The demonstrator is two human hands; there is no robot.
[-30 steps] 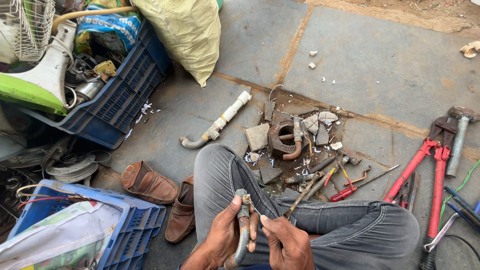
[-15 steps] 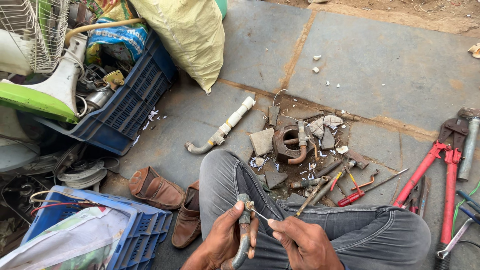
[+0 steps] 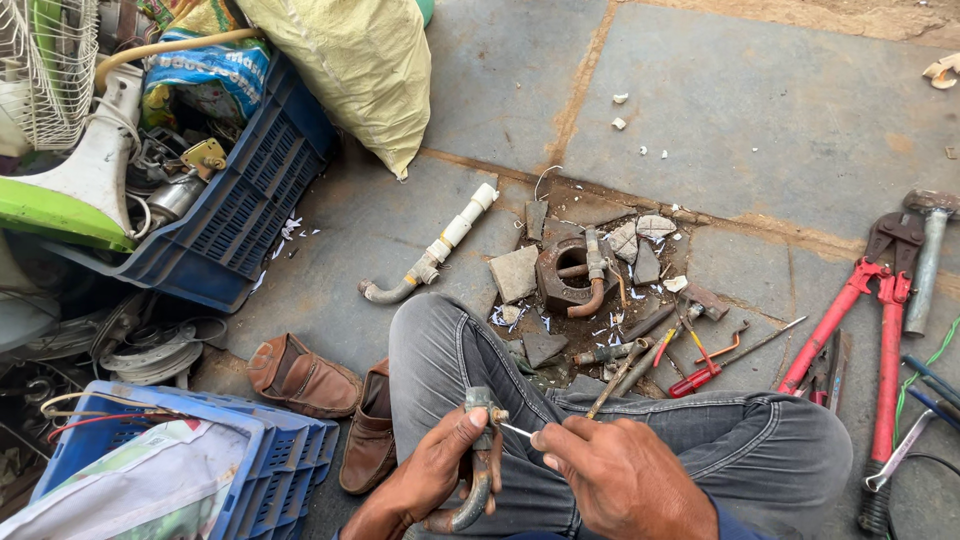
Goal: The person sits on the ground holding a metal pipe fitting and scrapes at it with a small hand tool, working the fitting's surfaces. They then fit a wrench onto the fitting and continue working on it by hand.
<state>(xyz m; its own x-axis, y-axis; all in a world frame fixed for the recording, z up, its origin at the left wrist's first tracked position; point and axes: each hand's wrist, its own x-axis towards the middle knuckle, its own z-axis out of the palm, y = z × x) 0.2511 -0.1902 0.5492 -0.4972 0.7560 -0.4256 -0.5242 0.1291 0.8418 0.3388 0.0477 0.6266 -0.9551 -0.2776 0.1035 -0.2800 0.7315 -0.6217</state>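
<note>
Rusty metal: one curved pipe fitting (image 3: 478, 455) over your lap, gripped in your left hand (image 3: 440, 470); your right hand (image 3: 610, 475) pinches one thin wire (image 3: 517, 430). Two crates (image 3: 240, 210), two shoes (image 3: 300, 375).

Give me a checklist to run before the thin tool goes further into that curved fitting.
1. Left hand grips the curved metal fitting: ok.
2. Right hand pinches the thin tool, tip at the fitting's top end: ok.
3. Fitting held over the lap, above the jeans: ok.
4. Tool tip seated inside the fitting: cannot tell, too small.
5. Spare tools in reach: red screwdriver and red bolt cutters lie on the stone floor: ok.
</note>
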